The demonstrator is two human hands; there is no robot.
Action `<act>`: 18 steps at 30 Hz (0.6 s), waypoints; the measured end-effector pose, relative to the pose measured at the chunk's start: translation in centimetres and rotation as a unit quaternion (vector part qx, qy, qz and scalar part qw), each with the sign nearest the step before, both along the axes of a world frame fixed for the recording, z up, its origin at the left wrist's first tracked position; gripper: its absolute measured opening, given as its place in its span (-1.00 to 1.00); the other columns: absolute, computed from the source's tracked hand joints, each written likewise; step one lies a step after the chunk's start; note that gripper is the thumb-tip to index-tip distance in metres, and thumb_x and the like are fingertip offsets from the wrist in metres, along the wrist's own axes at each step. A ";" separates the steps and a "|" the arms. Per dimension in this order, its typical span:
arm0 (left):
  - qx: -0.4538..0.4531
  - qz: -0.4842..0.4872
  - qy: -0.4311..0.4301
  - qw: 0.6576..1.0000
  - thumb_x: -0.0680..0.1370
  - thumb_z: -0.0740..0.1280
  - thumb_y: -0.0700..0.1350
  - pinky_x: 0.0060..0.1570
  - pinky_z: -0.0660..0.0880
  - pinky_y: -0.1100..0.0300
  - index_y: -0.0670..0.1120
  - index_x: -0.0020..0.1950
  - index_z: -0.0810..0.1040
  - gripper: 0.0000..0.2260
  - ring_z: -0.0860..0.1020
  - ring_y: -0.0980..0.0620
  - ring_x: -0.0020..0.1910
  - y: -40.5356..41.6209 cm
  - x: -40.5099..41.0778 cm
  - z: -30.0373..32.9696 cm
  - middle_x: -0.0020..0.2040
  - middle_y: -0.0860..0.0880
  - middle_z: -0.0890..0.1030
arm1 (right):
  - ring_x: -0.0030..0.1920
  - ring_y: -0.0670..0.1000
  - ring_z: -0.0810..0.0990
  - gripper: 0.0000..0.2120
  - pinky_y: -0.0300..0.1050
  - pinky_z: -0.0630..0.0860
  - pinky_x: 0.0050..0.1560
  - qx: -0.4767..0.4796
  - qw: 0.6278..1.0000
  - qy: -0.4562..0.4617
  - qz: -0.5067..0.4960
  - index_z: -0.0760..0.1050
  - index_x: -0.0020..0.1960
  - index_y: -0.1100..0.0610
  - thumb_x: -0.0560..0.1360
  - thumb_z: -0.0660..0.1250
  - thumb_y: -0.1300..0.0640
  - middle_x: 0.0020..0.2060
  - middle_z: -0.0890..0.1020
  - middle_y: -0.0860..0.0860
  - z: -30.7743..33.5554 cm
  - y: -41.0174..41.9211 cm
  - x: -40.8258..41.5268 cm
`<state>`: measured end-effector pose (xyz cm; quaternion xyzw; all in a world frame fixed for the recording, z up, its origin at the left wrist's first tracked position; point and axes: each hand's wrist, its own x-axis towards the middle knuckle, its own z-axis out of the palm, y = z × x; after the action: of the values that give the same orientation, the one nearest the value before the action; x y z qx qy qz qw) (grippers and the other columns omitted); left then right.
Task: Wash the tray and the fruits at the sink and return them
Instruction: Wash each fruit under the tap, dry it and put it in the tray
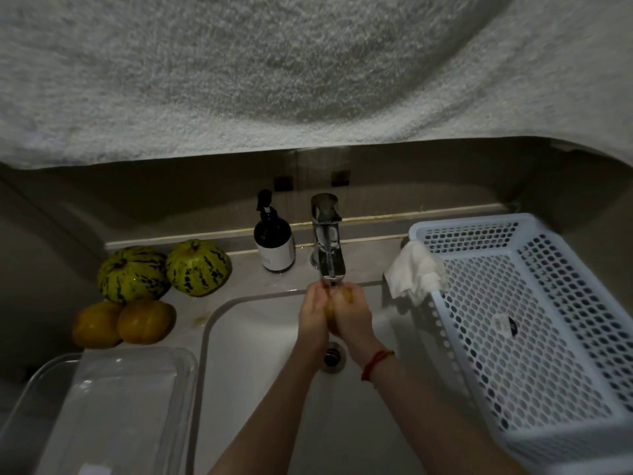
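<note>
**Fruit held under the tap over a white sink**

A pale counter in a dim room is seen, with a white sink (274,371) set into it. A yellow fruit (346,296) is clasped between the left hand (313,317) and the right hand (352,318), just below the tap (327,241). Left of the grip, two striped melons (164,269) and two orange fruits (123,323) are placed near the sink edge; a clear tray (120,406) lies nearer. Right of the grip, a white basket (548,389) stands at the rim. Open basin is left below the hands.
</note>
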<state>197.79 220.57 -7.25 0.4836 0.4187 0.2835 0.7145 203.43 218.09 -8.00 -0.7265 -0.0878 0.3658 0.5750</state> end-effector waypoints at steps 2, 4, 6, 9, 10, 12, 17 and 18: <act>0.027 -0.013 0.005 1.000 0.65 0.05 -0.18 -0.25 0.52 0.31 0.00 0.17 0.42 -0.79 0.53 0.01 -0.06 -0.4 -0.2 -0.1 0.05 -0.08 0.51 | -0.04 0.09 0.54 -0.70 0.06 0.54 0.05 -0.071 0.996 0.045 0.014 0.44 -0.03 0.11 0.57 0.17 -0.13 -0.11 0.53 0.08 0.3 0.2 0.6; 0.013 -0.010 0.001 1.000 0.64 0.06 -0.20 -0.25 0.50 0.34 0.05 0.16 0.40 -0.78 0.51 0.05 -0.04 -0.3 -0.3 -0.2 0.07 0.00 0.48 | -0.07 0.07 0.53 -0.69 0.06 0.52 0.08 -0.097 0.994 0.016 0.037 0.43 -0.10 0.06 0.58 0.11 -0.15 -0.15 0.50 0.04 0.0 0.1 0.8; -0.050 0.008 -0.009 0.999 0.65 0.05 -0.18 -0.21 0.52 0.28 -0.05 0.21 0.42 -0.78 0.51 0.04 -0.05 0.0 -0.2 0.5 0.12 -0.07 0.50 | -0.11 0.08 0.55 -0.81 0.02 0.56 -0.05 -0.035 0.997 -0.045 0.047 0.44 -0.07 0.04 0.60 0.15 -0.04 -0.17 0.53 0.06 -0.1 -0.1 0.4; -0.121 0.004 0.032 0.992 0.66 0.07 -0.04 -0.06 0.49 0.07 -0.12 0.25 0.43 -0.73 0.53 -0.03 -0.04 0.9 0.0 1.9 0.06 -0.13 0.54 | 0.10 0.14 0.54 -0.73 0.06 0.56 0.04 0.090 0.992 -0.015 0.082 0.41 0.20 0.11 0.53 0.27 0.07 0.04 0.54 0.13 0.0 -0.9 -0.6; -0.129 -0.017 0.063 0.990 0.65 0.07 0.00 -0.04 0.48 0.01 -0.10 0.23 0.43 -0.73 0.52 -0.09 0.00 1.3 0.1 2.3 0.07 -0.14 0.53 | 0.16 0.13 0.51 -0.65 0.10 0.53 0.12 0.110 0.988 -0.019 0.103 0.34 0.30 0.12 0.53 0.28 0.14 0.13 0.51 0.13 -0.2 -1.4 -0.7; -0.136 -0.065 0.104 0.983 0.65 0.08 0.00 -0.03 0.48 -0.05 -0.09 0.18 0.41 -0.76 0.51 -0.16 0.04 2.1 0.1 3.0 0.08 -0.19 0.52 | 0.17 0.05 0.48 -0.58 0.03 0.48 0.15 0.130 0.979 -0.055 0.145 0.27 0.35 0.07 0.54 0.26 0.28 0.18 0.47 0.05 -0.3 -2.3 -0.7; -0.094 -0.073 0.076 0.990 0.64 0.09 -0.12 0.05 0.48 -0.13 -0.16 0.27 0.39 -0.75 0.46 -0.25 0.15 1.4 -0.1 2.9 0.22 -0.25 0.43 | 0.18 0.06 0.45 -0.68 0.02 0.46 0.18 0.140 0.986 -0.013 0.090 0.29 0.33 0.05 0.60 0.16 0.06 0.23 0.41 0.10 0.2 -2.5 0.1; -0.083 -0.059 0.056 0.993 0.64 0.11 -0.16 0.08 0.47 -0.13 -0.15 0.27 0.39 -0.76 0.45 -0.27 0.19 0.8 -0.2 2.7 0.23 -0.22 0.44 | 0.15 0.06 0.46 -0.68 0.02 0.47 0.17 0.102 0.992 -0.010 0.078 0.31 0.33 0.08 0.61 0.13 0.01 0.23 0.42 0.13 0.4 -1.9 0.1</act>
<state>197.58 221.35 -4.57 0.4615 0.4507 0.1780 0.7431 203.56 216.15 -7.61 -0.6591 -0.1865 0.3910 0.6148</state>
